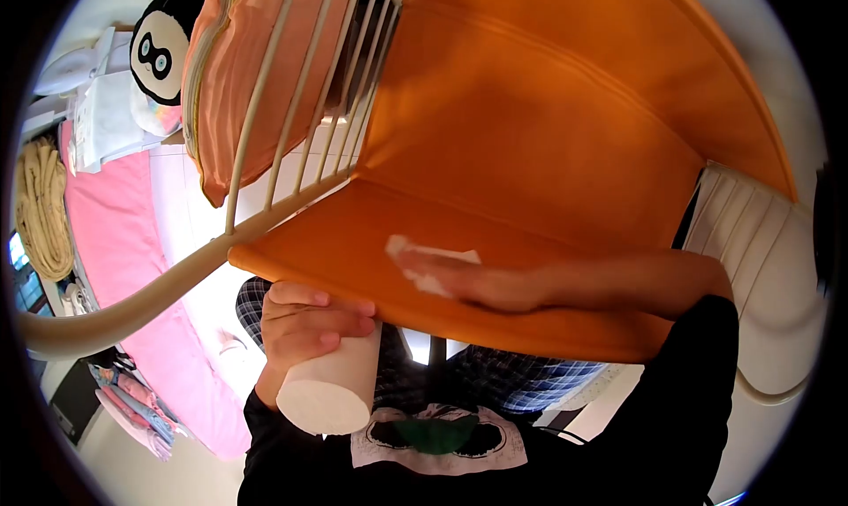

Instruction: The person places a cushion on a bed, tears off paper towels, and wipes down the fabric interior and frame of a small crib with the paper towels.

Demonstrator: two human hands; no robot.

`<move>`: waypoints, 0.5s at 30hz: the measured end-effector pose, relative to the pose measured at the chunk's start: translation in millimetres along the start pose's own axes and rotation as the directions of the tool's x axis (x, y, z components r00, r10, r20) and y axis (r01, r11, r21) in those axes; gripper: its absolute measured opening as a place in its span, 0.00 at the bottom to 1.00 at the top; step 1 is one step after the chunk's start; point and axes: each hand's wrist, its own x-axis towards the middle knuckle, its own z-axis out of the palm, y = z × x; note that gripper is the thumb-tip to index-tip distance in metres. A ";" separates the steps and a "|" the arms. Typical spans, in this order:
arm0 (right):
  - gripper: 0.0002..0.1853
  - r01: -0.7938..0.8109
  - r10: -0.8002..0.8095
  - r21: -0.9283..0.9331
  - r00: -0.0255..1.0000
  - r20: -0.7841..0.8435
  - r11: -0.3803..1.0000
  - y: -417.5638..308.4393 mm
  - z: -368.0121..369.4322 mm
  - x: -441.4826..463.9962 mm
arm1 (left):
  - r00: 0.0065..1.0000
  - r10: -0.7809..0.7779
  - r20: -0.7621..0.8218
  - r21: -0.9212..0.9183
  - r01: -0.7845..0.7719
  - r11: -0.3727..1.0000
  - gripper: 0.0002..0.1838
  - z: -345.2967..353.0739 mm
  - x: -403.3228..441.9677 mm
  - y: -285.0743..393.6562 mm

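Note:
My left hand point(309, 325) is wrapped round a white tissue roll point(329, 391), just in front of the near edge of an orange chair seat point(336, 219). The roll is tilted, with its flat end towards me. On the seat, my right hand point(481, 282) presses a crumpled white tissue point(435, 281) against the orange surface. Motion smears the right hand, and its fingers partly cover the tissue. The orange backrest point(539, 99) rises behind the seat.
Cream rails point(287, 108) and a curved cream tube point(132, 316) run along the left. Behind the rails is a peach cushion point(256, 82). A black-and-cream plush toy point(162, 51), a pink surface point(119, 214) and folded clothes point(137, 404) lie further left. A ribbed white panel point(733, 223) stands at right.

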 end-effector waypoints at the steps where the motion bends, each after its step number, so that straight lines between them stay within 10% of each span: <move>1: 0.27 0.003 -0.003 0.001 1.000 -0.005 1.000 -19.6 4.1 2.8 | 1.000 -0.031 -0.002 0.025 0.031 0.999 0.06 -0.3 -1.2 2.8; 11: 0.28 0.491 -0.486 -0.046 0.869 0.092 0.870 -7.6 7.6 103.2 | 0.977 0.015 -0.211 0.032 -0.008 0.999 0.05 16.7 -5.0 -3.6; 15: 0.23 0.210 -0.241 -0.304 0.968 -0.068 0.929 47.3 -18.1 122.8 | 0.975 0.011 -0.222 -0.018 -0.015 1.000 0.05 17.1 -2.9 -2.7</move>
